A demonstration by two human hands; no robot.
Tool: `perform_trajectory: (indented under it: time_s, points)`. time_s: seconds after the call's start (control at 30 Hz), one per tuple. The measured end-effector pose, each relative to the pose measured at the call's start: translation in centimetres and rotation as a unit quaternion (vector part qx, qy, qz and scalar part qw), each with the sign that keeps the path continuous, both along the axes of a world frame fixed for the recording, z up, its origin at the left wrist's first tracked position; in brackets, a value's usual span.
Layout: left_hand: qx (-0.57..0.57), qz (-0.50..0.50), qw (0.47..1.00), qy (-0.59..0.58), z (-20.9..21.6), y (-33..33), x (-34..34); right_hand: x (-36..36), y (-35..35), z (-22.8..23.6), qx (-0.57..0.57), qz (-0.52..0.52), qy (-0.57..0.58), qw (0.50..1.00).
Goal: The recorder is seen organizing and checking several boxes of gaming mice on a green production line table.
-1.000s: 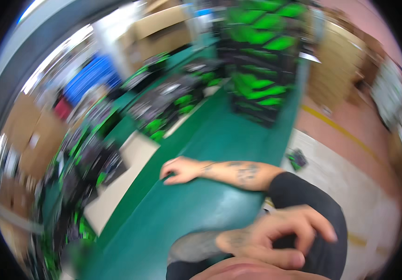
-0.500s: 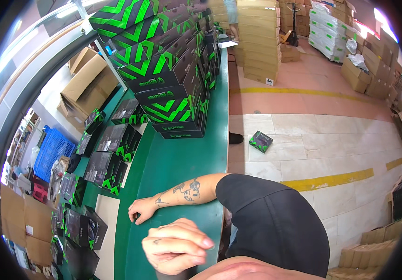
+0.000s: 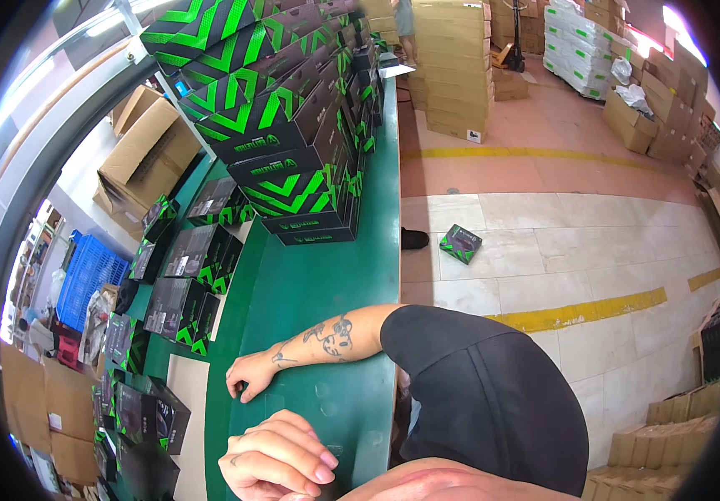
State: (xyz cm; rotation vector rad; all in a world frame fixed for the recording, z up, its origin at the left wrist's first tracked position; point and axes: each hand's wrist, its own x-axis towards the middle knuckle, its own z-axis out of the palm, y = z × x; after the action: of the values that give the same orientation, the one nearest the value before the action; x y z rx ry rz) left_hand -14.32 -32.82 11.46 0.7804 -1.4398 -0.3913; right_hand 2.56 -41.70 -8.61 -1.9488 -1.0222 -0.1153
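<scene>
Standing by, I see the right hand point(image 3: 250, 377) half-open, empty on the green table point(image 3: 327, 280), the left hand point(image 3: 278, 457) loosely curled nearer, its palm hidden; a careless reach could topple the stacked boxes point(image 3: 272, 121) beyond both.

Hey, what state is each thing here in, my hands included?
Left hand: raised, fingers loosely curled, palm hidden
Right hand: resting on the green table, fingers half curled
Large black-and-green boxes: stacked in a tall pile
Small black-and-green box: lying on the floor, shut
Brown carton left of the pile: flaps open
Right-hand carton: open, white plastic sticking out
</scene>
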Motion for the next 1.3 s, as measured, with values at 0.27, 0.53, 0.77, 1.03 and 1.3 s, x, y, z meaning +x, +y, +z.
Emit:
perform_trajectory:
  time_s: [0.27, 0.53, 0.77, 1.03, 1.3]
  points:
    - [0.006, 0.002, 1.000, -0.023, 0.4, 0.6, 0.1, 0.2, 0.1, -0.2, 0.003, 0.000, -0.001, 1.000]
    - [0.025, 0.030, 0.998, -0.054, 0.5, 0.9, 0.2, 0.3, -0.1, -0.4, 0.003, 0.005, -0.002, 1.000]
    - [-0.032, 0.032, 0.995, 0.083, -0.2, 0.4, -0.6, 0.4, -0.1, -0.3, 0.017, 0.008, -0.014, 1.000]
    - [-0.035, 0.066, 0.996, -0.049, -0.1, 0.7, 0.2, -0.2, -0.4, -0.1, 0.010, 0.009, -0.013, 1.000]
    - [-0.038, 0.195, 0.980, 0.020, -0.3, -0.4, -1.7, 0.4, 0.7, -0.8, 0.019, 0.021, -0.031, 0.999]
